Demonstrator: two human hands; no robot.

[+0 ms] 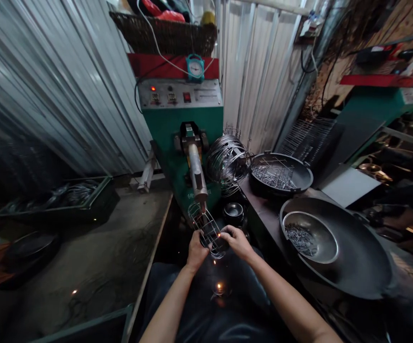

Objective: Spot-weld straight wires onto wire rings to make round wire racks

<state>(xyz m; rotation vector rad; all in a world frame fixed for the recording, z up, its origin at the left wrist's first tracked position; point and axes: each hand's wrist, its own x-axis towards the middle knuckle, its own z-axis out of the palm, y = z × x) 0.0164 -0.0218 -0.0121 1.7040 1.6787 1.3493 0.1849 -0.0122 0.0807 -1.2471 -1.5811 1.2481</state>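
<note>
Centrally, a wire basket (210, 231) hangs slanted beneath the metal arm (196, 174) of a green machine (161, 138). Of the hands, the left hand (196, 251) is clamped on its near-left side; the right hand (238, 243) has fingertips pinched together at its right edge, their catch too small to tell. Sparks (219, 286) glow below. Rightward, wire rings (227, 159) are heaped beside a counter (259, 208) bearing dark pans (359, 257).
</note>
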